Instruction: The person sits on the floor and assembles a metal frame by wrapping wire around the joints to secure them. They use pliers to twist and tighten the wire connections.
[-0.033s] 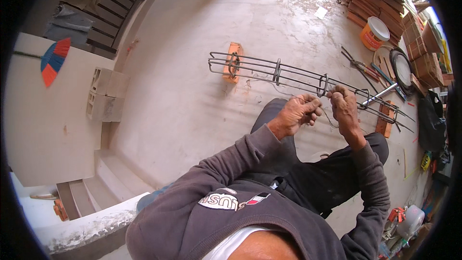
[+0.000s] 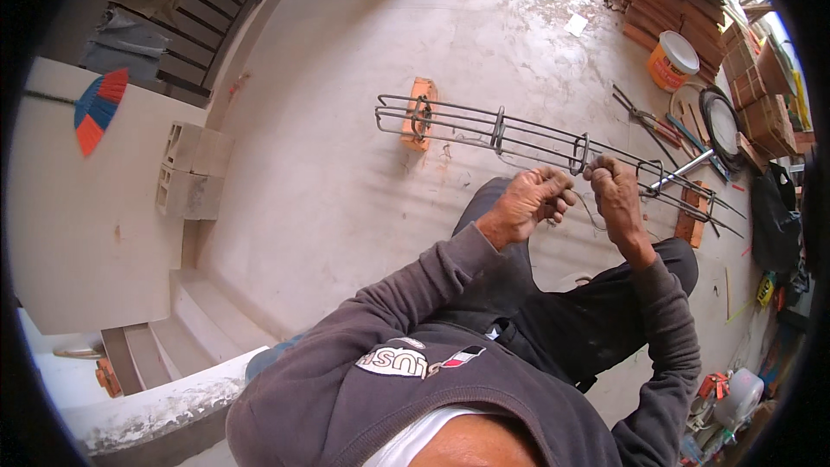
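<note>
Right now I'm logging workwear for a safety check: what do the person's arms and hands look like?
Both arms wear long, loose sleeves of a dark grey-brown sweatshirt, cuffs ending at the wrists. The left hand and the right hand are bare: no gloves, and no watch or rings that I can make out.

Count: one rebar cage (image 2: 519, 134), with three stirrups visible on it. Two bricks under the cage: one (image 2: 420, 112) at the far end, one (image 2: 691, 216) at the near end. Two hands at work: left (image 2: 534, 199), right (image 2: 614, 190). One orange bucket (image 2: 671, 60). One brick stack (image 2: 666, 0). Two concrete blocks (image 2: 192, 169).
</note>
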The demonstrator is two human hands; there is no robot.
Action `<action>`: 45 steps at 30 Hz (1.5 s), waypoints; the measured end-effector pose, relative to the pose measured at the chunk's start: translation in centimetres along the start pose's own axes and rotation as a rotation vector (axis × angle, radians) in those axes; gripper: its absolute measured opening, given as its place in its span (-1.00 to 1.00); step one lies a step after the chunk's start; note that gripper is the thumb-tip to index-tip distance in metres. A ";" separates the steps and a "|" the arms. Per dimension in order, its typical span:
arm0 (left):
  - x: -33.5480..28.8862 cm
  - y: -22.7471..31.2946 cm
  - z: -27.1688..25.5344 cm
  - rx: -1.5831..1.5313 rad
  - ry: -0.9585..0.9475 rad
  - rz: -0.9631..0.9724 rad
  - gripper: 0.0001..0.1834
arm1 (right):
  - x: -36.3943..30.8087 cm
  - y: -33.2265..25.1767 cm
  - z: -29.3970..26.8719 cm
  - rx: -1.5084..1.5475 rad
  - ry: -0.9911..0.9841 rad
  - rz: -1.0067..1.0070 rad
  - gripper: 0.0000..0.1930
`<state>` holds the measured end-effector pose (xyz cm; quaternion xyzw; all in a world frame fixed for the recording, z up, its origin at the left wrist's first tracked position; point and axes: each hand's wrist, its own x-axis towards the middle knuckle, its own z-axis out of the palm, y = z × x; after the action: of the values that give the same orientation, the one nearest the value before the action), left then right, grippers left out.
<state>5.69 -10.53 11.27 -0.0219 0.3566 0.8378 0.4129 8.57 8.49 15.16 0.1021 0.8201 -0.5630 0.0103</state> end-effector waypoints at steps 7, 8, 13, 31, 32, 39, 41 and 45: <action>-1.0 0.4 -1.3 0.099 0.008 0.184 -0.76 | -1.6 -1.0 2.3 -0.299 -0.072 -0.418 -0.84; -1.1 0.2 -1.4 0.122 0.020 0.199 -0.75 | -1.9 -1.3 2.3 -0.269 -0.120 -0.318 -0.85; -1.7 0.8 -2.1 0.206 0.029 0.179 -0.75 | -2.7 -0.8 1.4 -0.165 -0.265 -0.045 -0.84; -4.0 1.7 -4.4 0.244 0.130 0.257 -0.58 | -3.3 -0.8 2.3 0.203 -0.503 0.257 -0.80; -4.0 1.7 -4.4 0.233 0.121 0.246 -0.58 | -3.3 -0.8 2.3 0.189 -0.515 0.244 -0.79; -4.4 1.3 -3.9 0.207 0.072 0.240 -0.58 | -3.5 -1.7 2.3 0.031 -0.459 0.234 -0.75; -4.3 1.8 -3.5 0.190 0.076 0.238 -0.60 | -3.3 -1.9 2.4 -0.052 -0.433 0.191 -0.75; -4.4 2.0 -4.3 0.279 0.139 0.287 -0.67 | -3.1 -2.0 2.5 -0.173 -0.381 0.093 -0.74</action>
<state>6.06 -17.00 10.70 0.0287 0.4962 0.8270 0.2626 11.02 5.00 16.44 0.0303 0.8430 -0.4985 0.1997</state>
